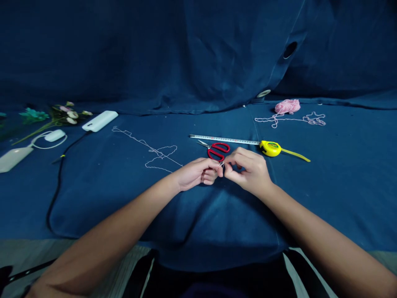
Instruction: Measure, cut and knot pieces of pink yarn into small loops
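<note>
Matt blue cloth (pixel 124 198); glossy red plastic scissors (pixel 218 151); fuzzy pink yarn (pixel 288 106); shiny yellow plastic tape measure (pixel 270 148).

Scissors (pixel 218 151) and tape measure (pixel 270 148) block ahead, yarn strand (pixel 159 154) trails left; cloth (pixel 341 186) at right seems bare.

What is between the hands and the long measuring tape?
Red scissors lie there, beyond the left hand and right hand pinching yarn, before the measuring tape; head view.

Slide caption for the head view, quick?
Left hand and right hand pinch pale yarn over blue cloth, beside red scissors and tape measure.
</note>
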`<state>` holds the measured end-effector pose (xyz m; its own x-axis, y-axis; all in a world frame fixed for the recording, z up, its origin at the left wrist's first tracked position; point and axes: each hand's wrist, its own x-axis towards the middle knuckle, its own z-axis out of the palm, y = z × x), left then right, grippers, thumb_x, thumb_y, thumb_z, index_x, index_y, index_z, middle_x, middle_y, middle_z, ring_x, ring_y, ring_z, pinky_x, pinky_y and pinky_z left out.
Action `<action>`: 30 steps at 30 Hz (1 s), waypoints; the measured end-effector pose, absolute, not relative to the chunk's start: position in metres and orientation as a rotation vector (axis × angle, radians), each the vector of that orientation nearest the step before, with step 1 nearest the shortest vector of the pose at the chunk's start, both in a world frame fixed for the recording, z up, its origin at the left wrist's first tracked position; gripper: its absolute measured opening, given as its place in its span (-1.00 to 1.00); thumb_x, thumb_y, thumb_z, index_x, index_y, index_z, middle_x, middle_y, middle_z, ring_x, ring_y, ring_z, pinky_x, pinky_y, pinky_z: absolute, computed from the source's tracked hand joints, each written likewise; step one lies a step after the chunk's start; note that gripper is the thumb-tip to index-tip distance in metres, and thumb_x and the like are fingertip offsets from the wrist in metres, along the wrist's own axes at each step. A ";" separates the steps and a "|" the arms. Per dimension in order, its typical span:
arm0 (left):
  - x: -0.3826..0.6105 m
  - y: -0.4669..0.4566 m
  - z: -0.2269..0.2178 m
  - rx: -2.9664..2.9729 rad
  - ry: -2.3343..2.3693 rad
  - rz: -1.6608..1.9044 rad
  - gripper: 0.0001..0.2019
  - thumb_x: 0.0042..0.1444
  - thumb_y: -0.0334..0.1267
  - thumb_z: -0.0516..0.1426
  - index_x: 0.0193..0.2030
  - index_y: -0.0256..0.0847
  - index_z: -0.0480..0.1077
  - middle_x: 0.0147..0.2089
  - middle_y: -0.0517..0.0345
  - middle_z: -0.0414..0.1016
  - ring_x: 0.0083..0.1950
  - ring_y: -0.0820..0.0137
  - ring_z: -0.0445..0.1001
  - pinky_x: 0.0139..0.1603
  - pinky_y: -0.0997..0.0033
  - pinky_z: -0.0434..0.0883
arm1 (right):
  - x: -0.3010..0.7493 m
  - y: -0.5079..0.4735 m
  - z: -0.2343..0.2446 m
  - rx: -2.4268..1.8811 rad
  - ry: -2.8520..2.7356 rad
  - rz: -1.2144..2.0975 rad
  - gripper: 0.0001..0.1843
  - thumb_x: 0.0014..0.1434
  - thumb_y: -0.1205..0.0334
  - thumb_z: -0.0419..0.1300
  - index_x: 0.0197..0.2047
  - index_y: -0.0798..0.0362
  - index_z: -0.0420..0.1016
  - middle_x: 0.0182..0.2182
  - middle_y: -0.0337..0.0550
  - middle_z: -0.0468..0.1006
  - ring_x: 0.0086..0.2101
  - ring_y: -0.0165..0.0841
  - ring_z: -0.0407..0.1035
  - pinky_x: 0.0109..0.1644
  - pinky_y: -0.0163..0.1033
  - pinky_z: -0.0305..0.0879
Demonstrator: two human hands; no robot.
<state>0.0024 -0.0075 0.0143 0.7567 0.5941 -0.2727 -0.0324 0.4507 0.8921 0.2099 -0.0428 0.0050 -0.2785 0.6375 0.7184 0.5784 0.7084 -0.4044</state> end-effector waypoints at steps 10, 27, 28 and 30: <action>0.001 -0.005 0.009 1.044 0.567 0.408 -0.73 0.25 -0.26 0.15 -0.44 -0.31 0.54 -0.54 0.34 -0.10 -0.49 0.51 -0.10 -0.43 0.43 0.06 | 0.210 -0.044 0.003 -0.915 -1.956 0.024 -0.95 0.26 0.29 0.30 -0.25 -0.07 0.58 -0.36 -0.19 0.59 -0.40 -0.33 0.42 -0.27 -0.16 0.31; 0.006 -0.010 0.013 1.048 0.571 0.368 -0.68 0.29 -0.27 0.03 -0.51 -0.19 0.10 -0.46 0.27 -0.01 -0.48 0.48 -0.02 -0.44 0.46 0.15 | 0.210 -0.039 -0.004 -0.951 -1.768 1.064 -0.89 0.29 0.26 0.21 -0.30 0.07 0.49 -0.46 -0.27 0.42 -0.44 -0.43 0.24 -0.34 -0.30 0.18; 0.006 -0.011 0.013 1.048 0.582 0.370 -0.67 0.30 -0.25 0.02 -0.50 -0.18 0.09 -0.46 0.28 -0.03 -0.48 0.48 -0.03 -0.45 0.46 0.15 | 0.209 -0.039 -0.006 -0.945 -1.740 1.114 -0.88 0.30 0.25 0.21 -0.29 0.07 0.48 -0.46 -0.27 0.42 -0.45 -0.43 0.24 -0.34 -0.31 0.18; 0.007 -0.011 0.013 1.056 0.600 0.386 -0.66 0.33 -0.21 0.01 -0.48 -0.17 0.07 -0.46 0.30 -0.06 -0.49 0.48 -0.06 -0.47 0.47 0.13 | 0.209 -0.038 -0.008 -0.937 -1.705 1.151 -0.90 0.30 0.25 0.20 -0.28 0.06 0.47 -0.45 -0.29 0.42 -0.46 -0.44 0.23 -0.35 -0.31 0.17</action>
